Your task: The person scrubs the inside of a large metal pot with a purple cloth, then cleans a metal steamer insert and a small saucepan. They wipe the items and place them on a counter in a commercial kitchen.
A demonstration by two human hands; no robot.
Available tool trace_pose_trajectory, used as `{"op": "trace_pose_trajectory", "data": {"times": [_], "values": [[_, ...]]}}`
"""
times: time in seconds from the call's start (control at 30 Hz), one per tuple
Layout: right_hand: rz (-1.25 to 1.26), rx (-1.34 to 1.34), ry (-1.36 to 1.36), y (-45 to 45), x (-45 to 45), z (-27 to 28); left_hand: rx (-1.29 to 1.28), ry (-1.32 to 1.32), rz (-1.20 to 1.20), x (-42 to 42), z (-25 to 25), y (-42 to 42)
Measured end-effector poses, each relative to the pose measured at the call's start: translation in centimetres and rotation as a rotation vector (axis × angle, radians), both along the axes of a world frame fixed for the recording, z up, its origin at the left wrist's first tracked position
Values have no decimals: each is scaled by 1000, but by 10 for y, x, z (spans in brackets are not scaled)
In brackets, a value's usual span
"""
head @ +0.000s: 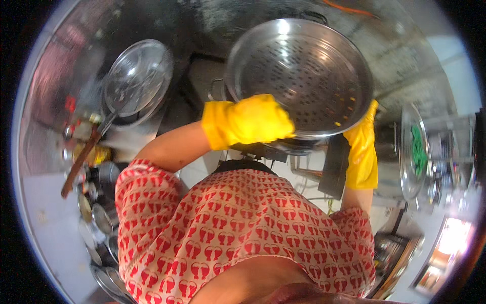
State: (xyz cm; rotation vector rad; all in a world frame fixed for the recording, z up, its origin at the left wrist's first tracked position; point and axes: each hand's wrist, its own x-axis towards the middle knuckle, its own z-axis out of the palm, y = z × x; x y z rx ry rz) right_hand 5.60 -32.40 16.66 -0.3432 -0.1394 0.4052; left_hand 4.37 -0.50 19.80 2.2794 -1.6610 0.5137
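A wide stainless steel steamer pot (288,76) with a perforated bottom lies before me, its mouth facing me. A few small orange-yellow bits sit inside it at the lower right. My left hand (250,121), in a yellow rubber glove, is curled at the pot's near left rim. Its fingers are blurred, and whether anything is inside them is hidden. My right hand (360,144), gloved the same way, grips the pot's right side from outside; its fingers are partly hidden behind the rim.
To the left, a large round strainer (138,78) with a wooden handle (81,163) rests over a metal surface. Jars and metal vessels (102,218) stand below it. At the right is a metal bowl (406,152) with a green item (418,150) inside. An orange hose (349,8) runs at the top.
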Motion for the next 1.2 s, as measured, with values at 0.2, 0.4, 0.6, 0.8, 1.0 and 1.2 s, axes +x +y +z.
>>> {"op": "trace_pose_trajectory", "data": {"times": [0.2, 0.4, 0.6, 0.8, 1.0, 1.2], "values": [[-304, -618, 176, 9, -24, 18, 161, -116, -161, 1, 5, 17], [-628, -737, 235, 7, -21, -39, 172, -305, 108, 6, -42, 33], [-978, -736, 353, 32, -38, -47, -299, 235, 559, -5, -65, 73], [-665, -858, 252, 70, -52, -51, -938, 1199, 288, -101, -16, 97], [-430, -1248, -91, 92, -91, -16, -1488, 1242, 502, -197, -64, 60], [-137, -1128, -716, 200, 20, -98, -1807, 675, 1059, -247, -104, 104]]}}
